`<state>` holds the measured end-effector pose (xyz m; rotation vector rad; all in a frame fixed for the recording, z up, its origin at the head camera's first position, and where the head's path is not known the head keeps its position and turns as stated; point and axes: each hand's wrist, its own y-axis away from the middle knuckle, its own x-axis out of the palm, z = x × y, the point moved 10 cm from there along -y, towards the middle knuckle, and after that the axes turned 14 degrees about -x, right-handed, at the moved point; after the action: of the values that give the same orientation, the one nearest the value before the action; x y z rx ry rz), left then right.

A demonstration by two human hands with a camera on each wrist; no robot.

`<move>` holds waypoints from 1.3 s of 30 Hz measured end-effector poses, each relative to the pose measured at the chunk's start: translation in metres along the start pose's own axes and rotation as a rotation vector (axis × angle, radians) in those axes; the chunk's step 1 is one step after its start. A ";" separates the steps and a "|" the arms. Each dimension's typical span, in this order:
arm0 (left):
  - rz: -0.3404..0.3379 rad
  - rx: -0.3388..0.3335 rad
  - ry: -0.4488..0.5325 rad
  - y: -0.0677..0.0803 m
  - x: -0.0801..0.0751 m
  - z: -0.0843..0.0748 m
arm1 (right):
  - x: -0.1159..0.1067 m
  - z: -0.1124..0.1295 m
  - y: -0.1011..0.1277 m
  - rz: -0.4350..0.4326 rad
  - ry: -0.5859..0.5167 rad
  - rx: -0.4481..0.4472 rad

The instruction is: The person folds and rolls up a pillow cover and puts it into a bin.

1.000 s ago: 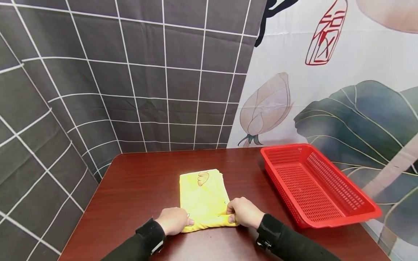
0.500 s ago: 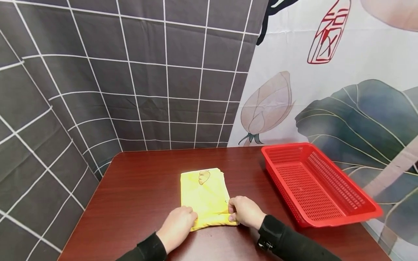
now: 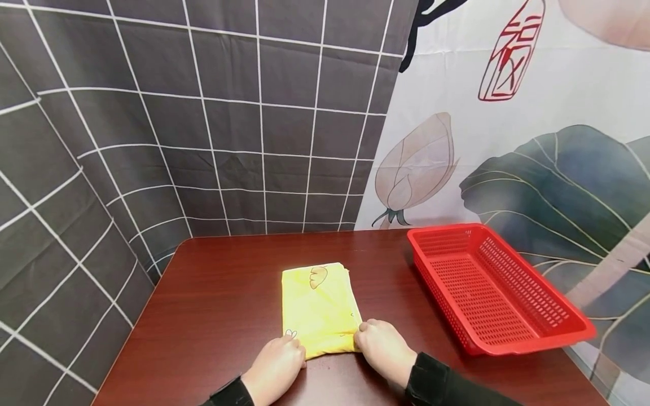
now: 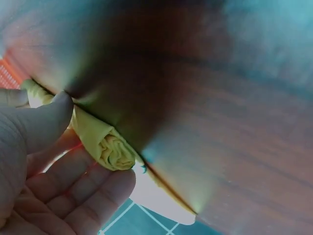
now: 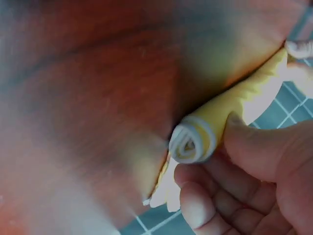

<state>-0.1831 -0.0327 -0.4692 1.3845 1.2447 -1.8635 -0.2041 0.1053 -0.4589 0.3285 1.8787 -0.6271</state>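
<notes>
While both hands sit at the near edge of a yellow cloth [image 3: 319, 307] on a dark wooden table [image 3: 223, 304], the left hand [image 3: 275, 367] curls thumb and fingers [image 4: 78, 196] around the rolled left end. The right hand [image 3: 384, 349] pinches the rolled right end likewise. A red basket [image 3: 553, 332] stands to the right, apart from the cloth.

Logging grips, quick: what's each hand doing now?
Left hand: grips the rolled end of the cloth.
Right hand: grips the cloth's other rolled end.
</notes>
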 end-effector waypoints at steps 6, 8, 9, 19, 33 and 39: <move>0.067 -0.020 0.130 -0.003 0.007 0.008 | -0.003 0.003 0.006 -0.045 0.004 0.014; 0.096 -0.037 0.184 -0.004 0.009 0.012 | -0.003 0.003 0.008 -0.036 -0.025 0.013; 0.112 -0.047 0.209 -0.005 0.010 0.013 | -0.003 0.004 0.008 -0.030 -0.033 0.006; 0.152 -0.114 0.279 -0.009 0.015 0.024 | -0.002 0.006 0.006 -0.044 -0.023 -0.034; 0.129 -0.121 0.213 -0.008 0.014 0.022 | 0.003 0.006 0.000 -0.013 0.076 0.003; 0.099 -0.143 0.184 -0.009 0.013 0.020 | 0.004 0.001 -0.001 -0.015 0.036 0.036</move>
<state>-0.2045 -0.0450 -0.4768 1.5364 1.3434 -1.5780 -0.2058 0.1037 -0.4627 0.3512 1.9073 -0.6701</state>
